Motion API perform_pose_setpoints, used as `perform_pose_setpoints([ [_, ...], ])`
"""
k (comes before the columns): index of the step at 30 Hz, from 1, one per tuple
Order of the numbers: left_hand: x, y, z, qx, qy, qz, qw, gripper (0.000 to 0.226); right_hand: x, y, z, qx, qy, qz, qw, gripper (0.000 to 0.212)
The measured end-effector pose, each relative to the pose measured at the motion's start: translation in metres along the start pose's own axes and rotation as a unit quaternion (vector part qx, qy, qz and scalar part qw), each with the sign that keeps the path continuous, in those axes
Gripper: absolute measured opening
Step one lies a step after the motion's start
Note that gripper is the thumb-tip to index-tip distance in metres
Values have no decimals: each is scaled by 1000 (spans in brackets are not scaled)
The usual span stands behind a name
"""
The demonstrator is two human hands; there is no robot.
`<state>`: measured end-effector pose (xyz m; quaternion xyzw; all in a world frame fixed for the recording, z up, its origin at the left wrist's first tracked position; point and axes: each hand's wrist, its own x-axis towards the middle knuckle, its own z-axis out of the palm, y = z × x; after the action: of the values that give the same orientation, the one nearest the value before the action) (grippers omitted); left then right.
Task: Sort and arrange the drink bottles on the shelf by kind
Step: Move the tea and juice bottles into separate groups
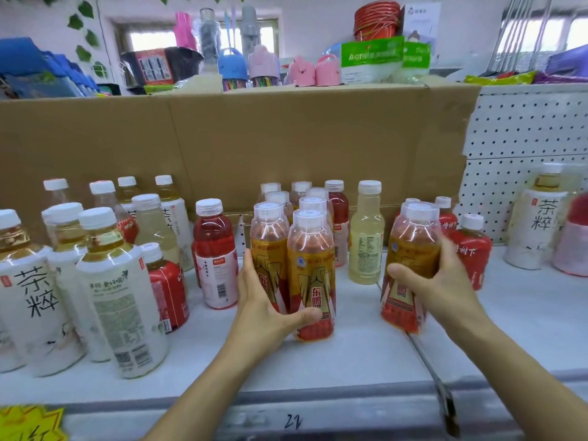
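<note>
Left hand (264, 300): lower centre of the frame, fingers curled round two gold-and-red bottles at once. The thumb lies across the low red band of the front bottle (311, 268), and the fingers wrap the left side of its neighbour (269, 253).
Right hand (436, 275): centre right, gripping a third gold-and-red bottle (410, 249) at its waist, thumb on the front and fingers round the right side. This bottle is blurred and leans slightly; whether its base touches the shelf (350, 358) cannot be told.
Gap between hands: the two hands' bottles stand apart, with bare shelf between them.
Same-kind group (313, 203): more bottles with clear domed caps stand upright in rows directly behind the left hand's pair.
Front bottle label: black characters "东鹏" on a pale panel.
White-label tea bottles (35, 291): crowded at lower left, reading "茶粹"; one more (541, 218) stands at far right.
Red-wrapped bottle (471, 249): just behind the right hand, white characters ending "树下".
Red drink bottle (216, 249): left of the left hand, with a white lower label whose print is too small to read.
Pale cloudy bottle (366, 237): stands upright between the two hands, further back.
Backdrop: cardboard sheet (286, 138) across the centre, white pegboard (525, 132) at right.
Shelf edge: a handwritten number (292, 421) at bottom centre, not clearly legible.
</note>
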<state>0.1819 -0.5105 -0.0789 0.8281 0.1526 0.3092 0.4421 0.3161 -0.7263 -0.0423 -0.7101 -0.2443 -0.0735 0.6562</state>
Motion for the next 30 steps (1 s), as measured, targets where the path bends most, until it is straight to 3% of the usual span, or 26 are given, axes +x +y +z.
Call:
perform_pose_setpoints([
  [2, 0, 0, 1, 3, 7, -2, 1000, 150, -4, 2, 2, -17, -31, 17, 999, 57],
  [5, -1, 1, 2, 5, 16, -8, 1000, 150, -14, 0, 11, -15, -89, 8, 996, 51],
  [18, -2, 8, 16, -21, 49, -24, 998, 155, -31, 1, 35, 52, -181, -7, 982, 62],
  [22, -4, 6, 17, -22, 48, -22, 998, 154, -3, 9, 31, 83, -173, 22, 981, 31],
  [26, -5, 8, 18, -18, 49, -24, 998, 153, 46, 16, 25, 31, -51, -41, 997, 55],
  [30, -5, 10, 18, -1, 53, -39, 998, 152, 83, 19, 34, -37, -109, 47, 992, 87],
])
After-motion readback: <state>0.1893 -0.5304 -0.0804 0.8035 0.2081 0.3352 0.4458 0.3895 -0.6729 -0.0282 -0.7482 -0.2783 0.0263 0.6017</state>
